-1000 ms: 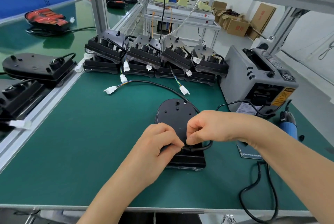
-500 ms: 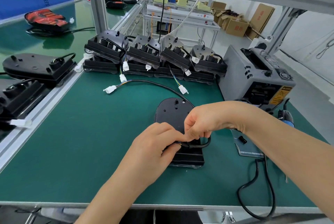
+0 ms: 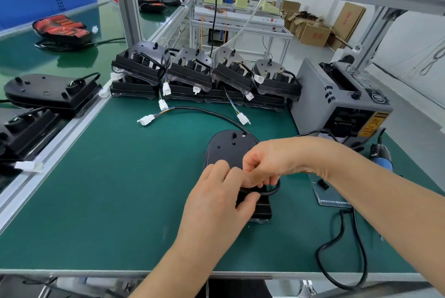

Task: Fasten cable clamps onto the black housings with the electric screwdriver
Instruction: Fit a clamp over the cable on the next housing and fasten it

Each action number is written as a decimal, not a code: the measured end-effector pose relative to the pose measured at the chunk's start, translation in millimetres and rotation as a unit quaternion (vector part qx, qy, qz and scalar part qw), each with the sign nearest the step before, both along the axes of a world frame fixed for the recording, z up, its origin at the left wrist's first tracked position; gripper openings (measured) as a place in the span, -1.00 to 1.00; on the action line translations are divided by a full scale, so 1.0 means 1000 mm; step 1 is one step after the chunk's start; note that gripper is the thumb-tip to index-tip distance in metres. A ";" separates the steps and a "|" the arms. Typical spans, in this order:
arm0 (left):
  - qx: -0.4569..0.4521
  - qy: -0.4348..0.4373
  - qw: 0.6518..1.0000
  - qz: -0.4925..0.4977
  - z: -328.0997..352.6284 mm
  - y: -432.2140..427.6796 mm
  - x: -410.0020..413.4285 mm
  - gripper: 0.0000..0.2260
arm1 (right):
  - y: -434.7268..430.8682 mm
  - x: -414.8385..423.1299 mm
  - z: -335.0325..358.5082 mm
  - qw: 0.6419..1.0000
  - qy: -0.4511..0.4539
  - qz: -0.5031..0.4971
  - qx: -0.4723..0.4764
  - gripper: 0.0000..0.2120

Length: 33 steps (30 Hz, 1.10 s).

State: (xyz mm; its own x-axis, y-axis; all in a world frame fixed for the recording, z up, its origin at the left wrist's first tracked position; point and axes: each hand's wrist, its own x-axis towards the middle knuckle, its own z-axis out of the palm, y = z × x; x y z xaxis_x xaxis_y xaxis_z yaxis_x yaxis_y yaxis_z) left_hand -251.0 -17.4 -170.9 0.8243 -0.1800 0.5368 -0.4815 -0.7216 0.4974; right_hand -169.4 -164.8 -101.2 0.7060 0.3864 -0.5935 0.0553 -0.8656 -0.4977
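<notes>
**Clamp job: both hands tied up with the cable, driver parked off to the side**

It's a factory bench with a green mat (image 3: 108, 201), and a conveyor (image 3: 36, 57) running past at 9 to 10 o'clock. A double-stacked row of black housings (image 3: 192, 74) sits along the back edge at 12. My guess is that's the queue, kept close but out of the work zone. At 2 o'clock there's a grey machine (image 3: 320, 95). No idea if it plays any part in this step.

The working housing (image 3: 226, 151) lies flat mid-mat with its blocky end toward the person, which puts the cable exit right under the fingers. The left hand (image 3: 216, 204) curls over that near end with the thumb pressed on the block, so it looks like it's bracing the part from sliding. The right hand (image 3: 272, 160) reaches across from 3 o'clock and pinches the cable (image 3: 274, 190), bending it into a tight loop beside the block. I'd say that's routing it to where a clamp goes. I can't tell if a clamp is already between the fingers.

The electric screwdriver (image 3: 382, 158) lies at 3 o'clock, untouched and well apart from both hands, so the screwing comes later. The cable's far end trails off to a white connector (image 3: 146, 120) at 11. A small black piece (image 3: 322, 184) sits on a card (image 3: 334, 199) near 4 o'clock. It might be a spare clamp, but it's too small to tell.
</notes>
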 end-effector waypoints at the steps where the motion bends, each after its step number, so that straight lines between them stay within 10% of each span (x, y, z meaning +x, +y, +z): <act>1: -0.002 -0.001 1.000 0.000 -0.001 0.001 0.000 -0.80 | 0.000 0.000 0.000 1.000 0.000 0.000 0.001 -0.86; 33: 0.029 -0.097 0.994 -0.033 -0.021 0.010 -0.002 -0.98 | -0.004 -0.004 -0.004 0.999 -0.009 -0.014 0.042 -0.92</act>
